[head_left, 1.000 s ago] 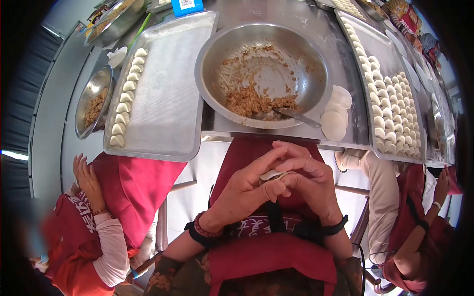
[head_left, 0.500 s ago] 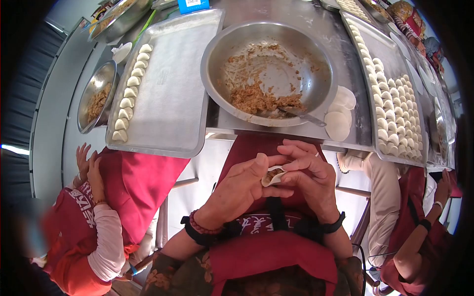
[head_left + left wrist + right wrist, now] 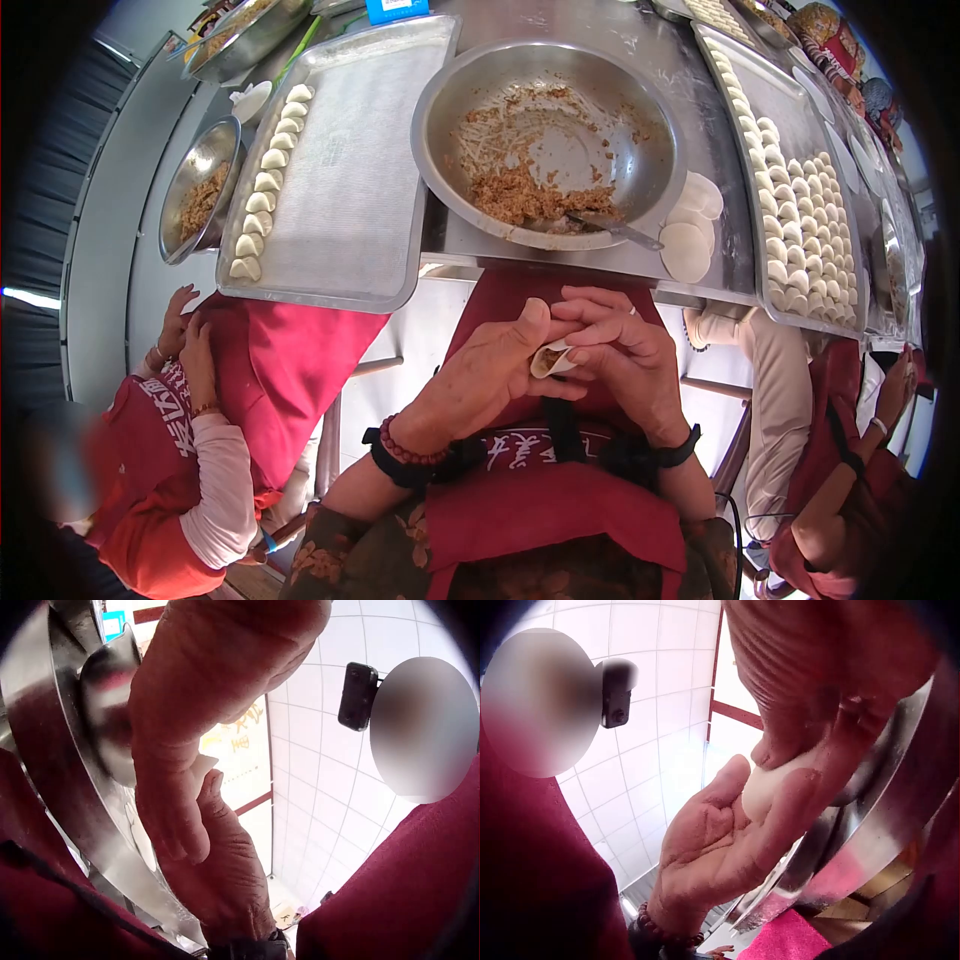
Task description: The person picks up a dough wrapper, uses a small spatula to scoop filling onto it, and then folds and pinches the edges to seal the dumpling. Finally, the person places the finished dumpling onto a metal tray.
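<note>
A partly folded dumpling (image 3: pixel 545 366) is between my hands above my lap, with brown filling showing at its open left end. My left hand (image 3: pixel 485 365) supports it with curled fingers; the thumb stands raised off it. With thumb and fingers, my right hand (image 3: pixel 635 360) pinches the dumpling's right side. In the right wrist view the pale dumpling (image 3: pixel 761 791) lies along the left index finger under the right thumb. Only a white edge of the wrapper (image 3: pixel 202 766) shows in the left wrist view; the fingers hide the rest.
Before me stands a steel bowl (image 3: pixel 668 150) of brown filling with a spoon (image 3: pixel 630 236). Round wrappers (image 3: pixel 685 252) lie beside it. A tray (image 3: pixel 350 190) at left bears one row of dumplings; another tray (image 3: pixel 762 75) at right carries many. People in red aprons sit on both sides.
My left thumb has lifted off the dumpling, which has turned so its filling shows. Over the last half second, the wrapper's opening has narrowed. The right hand keeps pinching it.
</note>
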`<state>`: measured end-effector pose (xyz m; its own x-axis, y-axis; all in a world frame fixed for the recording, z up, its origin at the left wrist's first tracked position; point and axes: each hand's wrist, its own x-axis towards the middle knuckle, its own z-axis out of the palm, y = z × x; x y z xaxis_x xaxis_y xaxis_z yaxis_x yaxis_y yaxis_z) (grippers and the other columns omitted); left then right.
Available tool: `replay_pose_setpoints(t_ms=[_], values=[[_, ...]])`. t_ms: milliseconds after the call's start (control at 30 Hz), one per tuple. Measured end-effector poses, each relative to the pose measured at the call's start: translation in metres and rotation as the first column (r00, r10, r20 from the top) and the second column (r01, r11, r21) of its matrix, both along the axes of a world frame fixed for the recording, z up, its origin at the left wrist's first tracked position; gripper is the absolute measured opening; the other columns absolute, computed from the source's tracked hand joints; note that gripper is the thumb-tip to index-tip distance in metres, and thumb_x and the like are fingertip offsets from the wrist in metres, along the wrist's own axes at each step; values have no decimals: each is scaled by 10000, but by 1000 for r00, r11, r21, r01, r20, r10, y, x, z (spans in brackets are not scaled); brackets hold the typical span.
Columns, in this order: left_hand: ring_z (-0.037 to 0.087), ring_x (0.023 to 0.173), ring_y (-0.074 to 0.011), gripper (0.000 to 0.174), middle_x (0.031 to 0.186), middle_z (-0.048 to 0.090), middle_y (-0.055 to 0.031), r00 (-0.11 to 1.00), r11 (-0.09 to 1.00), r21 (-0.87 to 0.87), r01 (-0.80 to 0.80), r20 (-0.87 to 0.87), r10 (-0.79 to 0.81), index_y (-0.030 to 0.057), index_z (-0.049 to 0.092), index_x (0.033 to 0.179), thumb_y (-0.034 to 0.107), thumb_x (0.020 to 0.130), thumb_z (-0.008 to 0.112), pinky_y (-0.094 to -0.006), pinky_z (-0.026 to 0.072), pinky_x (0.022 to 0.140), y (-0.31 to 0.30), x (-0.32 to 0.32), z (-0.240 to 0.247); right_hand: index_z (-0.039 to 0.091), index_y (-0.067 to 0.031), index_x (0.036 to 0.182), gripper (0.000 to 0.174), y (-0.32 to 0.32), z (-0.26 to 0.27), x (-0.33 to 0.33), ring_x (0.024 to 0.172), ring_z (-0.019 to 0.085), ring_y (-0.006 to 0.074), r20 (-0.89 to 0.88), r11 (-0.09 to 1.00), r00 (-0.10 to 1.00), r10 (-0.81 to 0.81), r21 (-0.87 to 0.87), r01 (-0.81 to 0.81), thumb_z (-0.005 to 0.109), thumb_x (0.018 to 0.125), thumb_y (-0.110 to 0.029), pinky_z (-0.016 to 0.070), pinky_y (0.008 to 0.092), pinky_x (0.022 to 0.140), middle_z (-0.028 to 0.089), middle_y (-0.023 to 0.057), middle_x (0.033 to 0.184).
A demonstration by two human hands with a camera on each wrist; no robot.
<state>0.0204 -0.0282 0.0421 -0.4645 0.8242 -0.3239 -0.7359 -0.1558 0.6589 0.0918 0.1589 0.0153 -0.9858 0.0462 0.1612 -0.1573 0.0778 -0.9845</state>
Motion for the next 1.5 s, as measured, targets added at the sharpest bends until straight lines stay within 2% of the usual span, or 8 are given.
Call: replay_pose_setpoints(t_ms=[333, 533, 833, 1067, 1167, 1267, 1367, 1500], values=[[573, 1211, -272, 689, 1299, 565, -166, 903, 977, 169, -129, 427, 45, -50, 485, 1314, 541, 1056, 244, -472, 443, 1079, 16, 4, -16, 677, -31, 966, 88, -13, 8, -1, 1234, 558, 264, 62, 954, 979, -195, -220, 204, 682, 888, 10, 496, 361, 981, 715, 116, 1080], [587, 1152, -234, 550, 1248, 570, -137, 849, 938, 242, -249, 521, 91, -26, 461, 1315, 435, 1084, 270, -447, 451, 1080, 21, 4, -30, 690, -37, 968, 137, -15, -5, -6, 1244, 545, 255, -46, 977, 976, -211, -16, 210, 729, 841, -2, 500, 354, 965, 727, 108, 1043], [553, 1203, -261, 626, 1282, 566, -151, 875, 961, 125, -248, 454, 167, -31, 470, 1330, 500, 1067, 269, -459, 415, 1084, 19, 6, -27, 694, -37, 951, 166, -13, -9, -8, 1224, 553, 277, -22, 984, 983, -180, 7, 180, 743, 802, 19, 487, 370, 976, 733, 105, 1023], [552, 1199, -235, 705, 1266, 575, -113, 881, 937, 268, -224, 467, 77, -21, 471, 1360, 574, 1042, 267, -440, 413, 1094, 19, 5, -32, 684, -38, 920, 157, -17, -3, -7, 1228, 543, 285, 38, 959, 972, -233, -157, 236, 709, 807, 68, 433, 407, 1032, 731, 108, 1029], [550, 1206, -206, 611, 1260, 569, -100, 912, 934, 278, -226, 397, 103, -9, 454, 1386, 497, 1057, 353, -409, 435, 1082, 23, 6, -21, 678, -36, 921, 145, -18, -3, -8, 1246, 528, 283, 63, 952, 965, -255, -156, 262, 708, 813, 56, 427, 405, 1037, 726, 117, 1056], [541, 1212, -153, 473, 1276, 552, -63, 978, 964, 170, -204, 80, 193, 9, 423, 1428, 292, 1055, 490, -337, 449, 1061, 24, 11, -17, 680, -46, 953, 168, -14, -6, -8, 1263, 511, 283, -12, 960, 968, -250, -130, 246, 725, 808, 26, 420, 398, 1044, 715, 120, 1102], [516, 1259, -170, 526, 1359, 516, -85, 970, 977, 29, -213, -115, 215, -16, 351, 1478, 60, 990, 530, -364, 445, 1062, 23, 17, -14, 682, -58, 984, 205, -12, -5, -7, 1279, 495, 282, 15, 962, 973, -228, -152, 228, 736, 797, 7, 414, 397, 1050, 705, 112, 1141], [518, 1247, -151, 580, 1354, 517, -73, 957, 975, 20, -222, -185, 222, -8, 343, 1486, -20, 948, 558, -315, 440, 1052, 22, 18, -14, 692, -67, 980, 216, -12, -6, -7, 1289, 493, 278, -5, 962, 971, -237, -137, 234, 759, 782, -12, 411, 400, 1052, 702, 98, 1159]])
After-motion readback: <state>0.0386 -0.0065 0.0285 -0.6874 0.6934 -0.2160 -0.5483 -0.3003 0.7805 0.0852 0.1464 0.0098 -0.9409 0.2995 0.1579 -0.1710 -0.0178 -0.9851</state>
